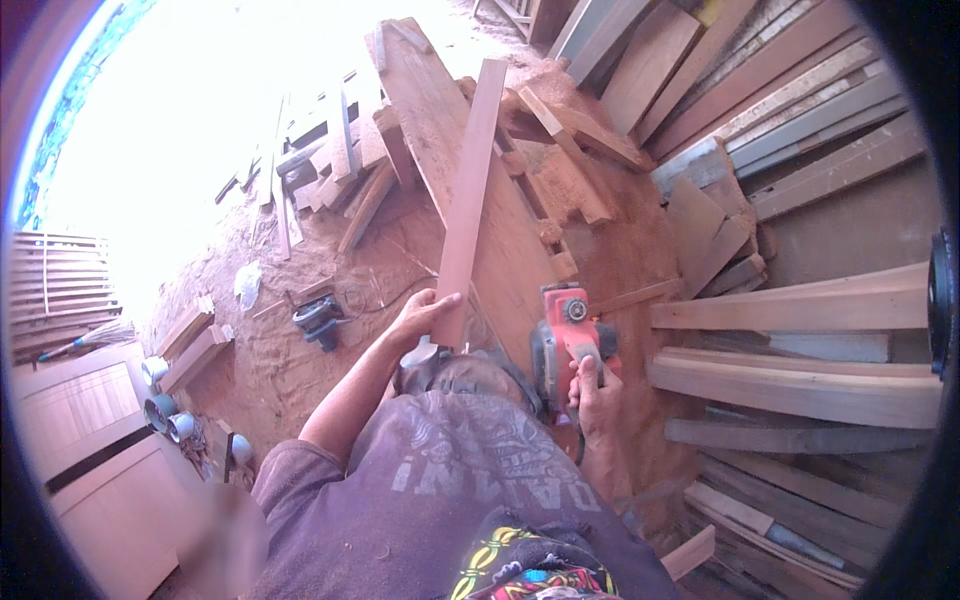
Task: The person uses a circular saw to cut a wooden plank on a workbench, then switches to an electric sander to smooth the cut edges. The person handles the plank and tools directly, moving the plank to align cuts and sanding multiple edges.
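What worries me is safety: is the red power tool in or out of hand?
In: the right hand grips the red power tool by its handle.

right of planer (560, 333): gap, then lumber (790, 390)

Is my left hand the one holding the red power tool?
No, the right hand grips the red power tool, while the left hand holds a narrow board.
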Demonstrator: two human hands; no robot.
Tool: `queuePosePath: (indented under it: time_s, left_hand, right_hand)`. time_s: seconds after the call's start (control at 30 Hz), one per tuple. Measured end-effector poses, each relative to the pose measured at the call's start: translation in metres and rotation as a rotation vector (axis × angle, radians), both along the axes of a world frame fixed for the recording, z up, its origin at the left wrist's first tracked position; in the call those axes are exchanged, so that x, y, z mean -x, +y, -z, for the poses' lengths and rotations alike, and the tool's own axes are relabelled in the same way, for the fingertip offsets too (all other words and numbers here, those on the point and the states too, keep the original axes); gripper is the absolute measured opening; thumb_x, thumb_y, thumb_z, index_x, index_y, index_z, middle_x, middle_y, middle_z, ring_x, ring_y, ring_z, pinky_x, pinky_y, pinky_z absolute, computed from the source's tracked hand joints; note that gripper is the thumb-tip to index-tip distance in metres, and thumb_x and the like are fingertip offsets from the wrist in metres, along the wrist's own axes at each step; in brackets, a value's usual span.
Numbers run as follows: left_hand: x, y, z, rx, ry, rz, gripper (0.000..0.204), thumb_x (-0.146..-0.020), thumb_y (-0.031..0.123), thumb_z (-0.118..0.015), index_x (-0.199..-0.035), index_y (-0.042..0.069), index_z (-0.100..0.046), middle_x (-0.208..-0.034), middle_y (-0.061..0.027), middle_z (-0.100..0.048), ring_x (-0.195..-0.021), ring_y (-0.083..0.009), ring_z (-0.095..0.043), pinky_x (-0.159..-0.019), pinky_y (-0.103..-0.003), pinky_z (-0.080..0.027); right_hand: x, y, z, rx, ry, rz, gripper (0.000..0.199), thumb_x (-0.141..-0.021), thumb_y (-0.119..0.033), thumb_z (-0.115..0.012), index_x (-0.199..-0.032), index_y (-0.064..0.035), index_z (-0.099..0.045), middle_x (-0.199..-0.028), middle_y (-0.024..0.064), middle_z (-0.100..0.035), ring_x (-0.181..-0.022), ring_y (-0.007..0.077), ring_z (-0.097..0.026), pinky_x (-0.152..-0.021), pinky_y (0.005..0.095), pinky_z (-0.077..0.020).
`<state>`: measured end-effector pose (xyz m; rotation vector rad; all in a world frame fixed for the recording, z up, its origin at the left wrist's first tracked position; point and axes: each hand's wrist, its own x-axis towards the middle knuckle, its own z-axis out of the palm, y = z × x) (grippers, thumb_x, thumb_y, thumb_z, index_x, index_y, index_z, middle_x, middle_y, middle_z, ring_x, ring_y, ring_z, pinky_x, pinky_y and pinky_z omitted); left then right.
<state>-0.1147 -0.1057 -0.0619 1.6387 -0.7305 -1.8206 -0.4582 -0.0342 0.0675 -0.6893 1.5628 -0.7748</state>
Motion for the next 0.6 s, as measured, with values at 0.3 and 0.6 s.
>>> queuePosePath:
  time_s: [0.3, 0.6]
  left_hand:
    - [0.023, 0.03, 0.036, -0.221, 0.635, -0.47, 0.048, -0.112, 0.049, -0.053, -0.127, 0.005, -0.066, -0.108, -0.0096, -0.073, -0.095, -0.0248, -0.071, -0.083, -0.042, -0.059]
    - [0.028, 0.031, 0.043, -0.135, 0.939, -0.465, 0.047, -0.112, 0.053, -0.05, -0.123, 0.01, -0.066, -0.1, -0.0034, -0.066, -0.086, -0.0218, -0.065, -0.078, -0.039, -0.056]
  right_hand:
    - [-0.008, -0.01, 0.016, 0.058, 0.105, -0.215, 0.049, -0.11, -0.048, -0.062, -0.105, 0.001, -0.07, -0.066, -0.005, -0.055, -0.054, 0.0042, -0.049, -0.048, 0.0236, -0.0377]
    - [-0.009, -0.018, 0.018, 0.026, 0.077, -0.203, 0.05, -0.108, -0.049, -0.064, -0.101, 0.0003, -0.07, -0.065, -0.004, -0.054, -0.052, 0.0055, -0.05, -0.046, 0.0245, -0.0376]
